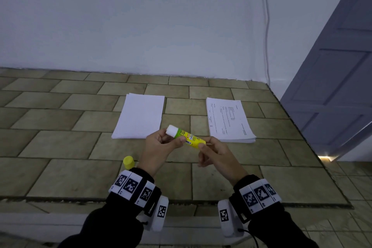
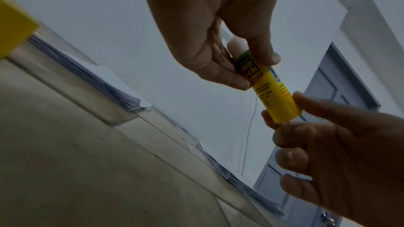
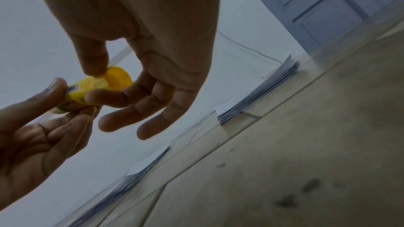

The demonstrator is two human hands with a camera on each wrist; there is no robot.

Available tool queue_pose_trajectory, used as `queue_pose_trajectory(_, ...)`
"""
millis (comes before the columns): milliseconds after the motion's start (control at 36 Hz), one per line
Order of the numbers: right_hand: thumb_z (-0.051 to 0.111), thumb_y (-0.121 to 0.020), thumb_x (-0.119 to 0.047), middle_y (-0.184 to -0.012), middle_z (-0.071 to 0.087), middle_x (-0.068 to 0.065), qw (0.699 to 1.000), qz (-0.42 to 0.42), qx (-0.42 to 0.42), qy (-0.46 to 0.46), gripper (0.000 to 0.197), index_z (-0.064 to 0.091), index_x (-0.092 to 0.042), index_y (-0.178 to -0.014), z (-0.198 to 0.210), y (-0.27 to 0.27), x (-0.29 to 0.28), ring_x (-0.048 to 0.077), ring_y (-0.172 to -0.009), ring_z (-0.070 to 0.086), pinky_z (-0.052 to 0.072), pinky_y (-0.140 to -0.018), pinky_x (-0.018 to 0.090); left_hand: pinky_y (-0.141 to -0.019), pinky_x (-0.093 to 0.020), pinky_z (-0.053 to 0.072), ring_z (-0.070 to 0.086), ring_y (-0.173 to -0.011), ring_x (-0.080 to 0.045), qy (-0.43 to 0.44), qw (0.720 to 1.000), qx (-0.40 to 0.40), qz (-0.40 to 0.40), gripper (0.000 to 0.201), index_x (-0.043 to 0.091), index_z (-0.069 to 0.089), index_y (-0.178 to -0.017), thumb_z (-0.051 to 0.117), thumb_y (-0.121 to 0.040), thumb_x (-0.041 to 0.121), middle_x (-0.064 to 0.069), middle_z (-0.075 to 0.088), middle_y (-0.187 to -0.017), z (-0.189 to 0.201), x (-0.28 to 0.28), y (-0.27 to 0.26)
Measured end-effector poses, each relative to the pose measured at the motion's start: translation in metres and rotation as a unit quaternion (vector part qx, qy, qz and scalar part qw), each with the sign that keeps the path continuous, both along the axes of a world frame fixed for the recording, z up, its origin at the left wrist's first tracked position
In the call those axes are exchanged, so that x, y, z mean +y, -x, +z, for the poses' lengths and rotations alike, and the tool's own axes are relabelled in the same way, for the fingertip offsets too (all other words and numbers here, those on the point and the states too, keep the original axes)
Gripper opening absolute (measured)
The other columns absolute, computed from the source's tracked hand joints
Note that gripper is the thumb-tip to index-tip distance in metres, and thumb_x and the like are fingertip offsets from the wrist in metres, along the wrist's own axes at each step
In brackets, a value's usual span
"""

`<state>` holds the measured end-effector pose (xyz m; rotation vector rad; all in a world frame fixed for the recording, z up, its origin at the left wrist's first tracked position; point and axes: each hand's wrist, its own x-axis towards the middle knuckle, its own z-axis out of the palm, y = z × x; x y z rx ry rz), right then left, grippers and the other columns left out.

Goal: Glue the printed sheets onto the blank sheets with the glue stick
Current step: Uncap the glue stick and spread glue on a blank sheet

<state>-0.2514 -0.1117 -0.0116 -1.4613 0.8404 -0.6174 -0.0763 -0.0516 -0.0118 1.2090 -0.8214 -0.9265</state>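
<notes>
Toward the near left of the tile-patterned worktop (image 1: 60,177), the small yellow plastic cap (image 1: 128,162) of the glue stick stands by itself, just beside my left wrist, so the uncapping looks done. Farther back, left of the middle, lies the stack of blank white paper sheets (image 1: 141,116), squared up and with nothing on its top sheet that I can see. My left hand (image 1: 161,143) is raised above the worktop in front of that stack, its grip pinching the green upper end of the yellow-and-green plastic glue stick (image 1: 186,136) between thumb and fingers, just below the exposed white glue. The stick lies nearly level between my hands, white tip pointing left and away. My right hand (image 1: 213,151) has thumb and forefinger pinched on the yellow base knob, the other fingers loosely spread beneath; I judge I am twisting the glue out, though the pictures cannot confirm the turning. Toward the far right corner of the worktop sits the stack of white sheets with black printed text (image 1: 229,120), well apart from the blank stack and untouched as far as I can tell.

By my reckoning only the preparation is finished. No glue is on any sheet, no printed sheet is lifted or laid on a blank one, and both stacks appear full, so all the gluing is left.
</notes>
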Motion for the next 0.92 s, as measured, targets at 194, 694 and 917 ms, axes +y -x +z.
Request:
queue_pose_trajectory(194,0.034,-0.103,-0.038,-0.056,0.052,0.004,0.999,-0.005,0.022,-0.026,0.044,0.062,-0.007,-0.087,0.003,0.0,0.003,0.023,-0.06,0.058,0.054,-0.064,0.029,-0.081,-0.026,0.057,0.07,-0.087,-0.016,-0.019,1.0,-0.018,-0.015,0.027,0.007,0.069,-0.099,0.076,-0.074,0.013,-0.007,0.076,-0.09,-0.002,0.001,0.001)
queue_pose_trajectory(694,0.041,-0.1,-0.035,-0.074,0.065,0.006,1.0,-0.01,0.011,-0.02,0.033,0.054,-0.007,-0.112,-0.003,-0.004,0.007,0.018,-0.066,0.063,0.051,-0.067,0.03,-0.081,-0.029,0.058,0.069,-0.085,-0.02,-0.024,0.999,-0.033,-0.001,0.03,0.003,0.068,-0.097,0.078,-0.073,0.017,-0.011,0.074,-0.087,-0.006,-0.001,-0.001)
queue_pose_trajectory(917,0.063,-0.092,-0.021,-0.098,0.065,-0.002,0.997,-0.018,0.017,0.076,0.021,0.059,-0.018,-0.113,-0.008,-0.006,0.008,0.007,-0.081,0.062,0.051,-0.07,0.02,-0.083,-0.048,0.058,0.067,-0.08,-0.019,-0.055,0.994,-0.084,-0.041,0.047,0.011,0.067,-0.092,0.087,-0.059,0.038,-0.012,0.073,-0.087,-0.003,-0.006,0.008)
